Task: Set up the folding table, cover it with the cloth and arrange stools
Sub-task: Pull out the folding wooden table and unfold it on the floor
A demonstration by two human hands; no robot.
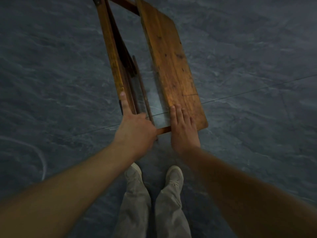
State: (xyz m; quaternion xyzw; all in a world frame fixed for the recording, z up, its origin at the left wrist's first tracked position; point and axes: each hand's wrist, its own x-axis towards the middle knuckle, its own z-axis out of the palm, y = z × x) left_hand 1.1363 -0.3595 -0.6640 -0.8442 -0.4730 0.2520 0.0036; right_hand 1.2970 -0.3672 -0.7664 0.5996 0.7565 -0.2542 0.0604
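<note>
A brown wooden folding table [169, 57] stands partly unfolded in front of me, seen from above. Its flat wooden panel leans to the right, and a wooden frame rail [109, 48] with thin dark rods runs along the left. My left hand [135, 126] grips the near end of the frame, with one finger stretched along the left rail. My right hand [183, 127] lies flat with straight fingers on the near corner of the panel. No cloth or stool is in view.
A dark grey marbled tile floor [248, 66] surrounds the table on all sides, with a thin grout line crossing it. My own legs in light trousers and pale shoes [173, 176] stand just below the table's near end.
</note>
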